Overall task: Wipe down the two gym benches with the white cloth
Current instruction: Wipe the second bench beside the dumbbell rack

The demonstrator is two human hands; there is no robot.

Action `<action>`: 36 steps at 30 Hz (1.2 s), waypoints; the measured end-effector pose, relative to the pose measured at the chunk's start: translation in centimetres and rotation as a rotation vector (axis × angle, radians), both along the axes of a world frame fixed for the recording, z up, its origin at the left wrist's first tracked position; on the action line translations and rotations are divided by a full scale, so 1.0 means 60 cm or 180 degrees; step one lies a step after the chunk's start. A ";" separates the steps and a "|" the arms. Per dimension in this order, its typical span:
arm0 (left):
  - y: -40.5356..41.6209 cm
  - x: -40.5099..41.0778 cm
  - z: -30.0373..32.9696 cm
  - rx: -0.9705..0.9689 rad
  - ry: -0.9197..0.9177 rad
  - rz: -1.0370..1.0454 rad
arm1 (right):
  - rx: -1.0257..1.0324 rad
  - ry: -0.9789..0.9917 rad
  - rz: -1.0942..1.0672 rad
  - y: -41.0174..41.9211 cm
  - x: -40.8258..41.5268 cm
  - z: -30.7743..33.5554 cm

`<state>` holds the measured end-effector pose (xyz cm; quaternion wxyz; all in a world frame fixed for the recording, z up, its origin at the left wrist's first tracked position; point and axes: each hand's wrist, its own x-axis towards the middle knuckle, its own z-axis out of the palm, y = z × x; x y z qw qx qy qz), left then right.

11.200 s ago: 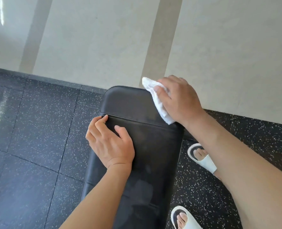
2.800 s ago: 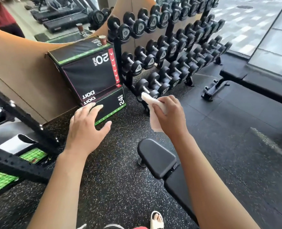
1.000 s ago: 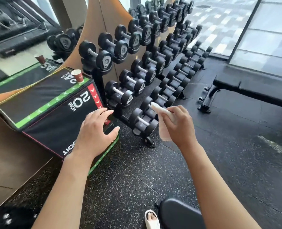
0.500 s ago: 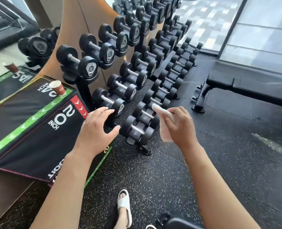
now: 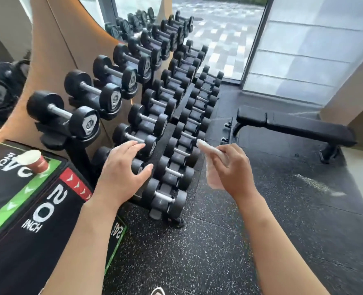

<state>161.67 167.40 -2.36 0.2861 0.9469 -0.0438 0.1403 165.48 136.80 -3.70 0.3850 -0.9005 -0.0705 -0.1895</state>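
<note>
Right hand (image 5: 231,167) up front, fingers curled and pinching the white cloth (image 5: 213,165), which hung folded from the fingertips with one end poking up and left toward the dumbbell rack (image 5: 172,116). Left hand (image 5: 123,171) was beside it, fingers spread and relaxed, gripping nothing, held out in front of the lower dumbbells; whether it touched them could not be told. Out from the cloth, the gym bench (image 5: 293,126) stood ahead and to the right, well apart from both hands, on the speckled black floor (image 5: 219,252) near the window (image 5: 304,50). Its long axis ran left to right across the view, the near end with the bent foot pointing toward the rack. The cloth hand was plainly the nearer of the two, so the judgement was a walk forward and right, then a wipe along the pad's length. At the far left sat the plyo box (image 5: 27,220) with a paper cup (image 5: 34,160) on top. Only this one bench was in sight
</note>
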 end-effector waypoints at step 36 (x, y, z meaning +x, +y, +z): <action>-0.587 0.653 -0.001 0.0404 0.0118 -0.0896 | 0.0074 -0.0171 -0.0909 -0.561 0.507 -0.014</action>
